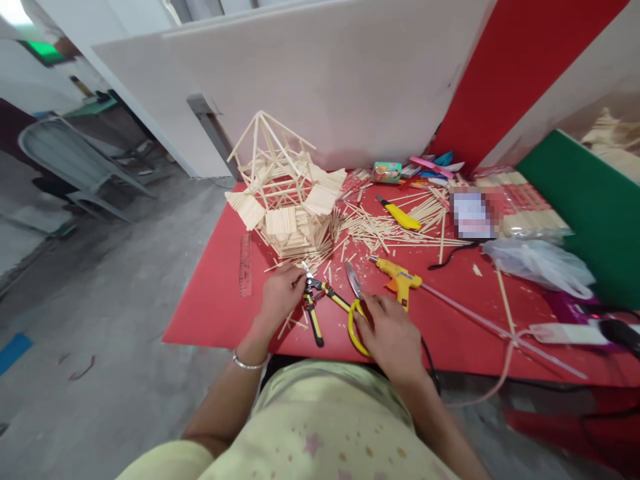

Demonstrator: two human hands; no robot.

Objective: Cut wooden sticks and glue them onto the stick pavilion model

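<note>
My left hand [281, 293] rests on the red board [210, 300] with its fingers curled beside the yellow-and-black cutting pliers [316, 301]. My right hand [390, 333] lies over the yellow-handled scissors [355, 300], fingers bent at the handle loops. A wooden stick house model [283, 193] stands just beyond the left hand. A yellow glue gun [397, 277] lies right of the scissors blades.
Loose wooden sticks [380, 227] are scattered over the board. A yellow utility knife [403, 215], a ruler [245, 263], plastic bags [543, 263], stick packets [525, 207], a power strip [565, 332] and a green board [595, 213] lie around. Grey floor extends left.
</note>
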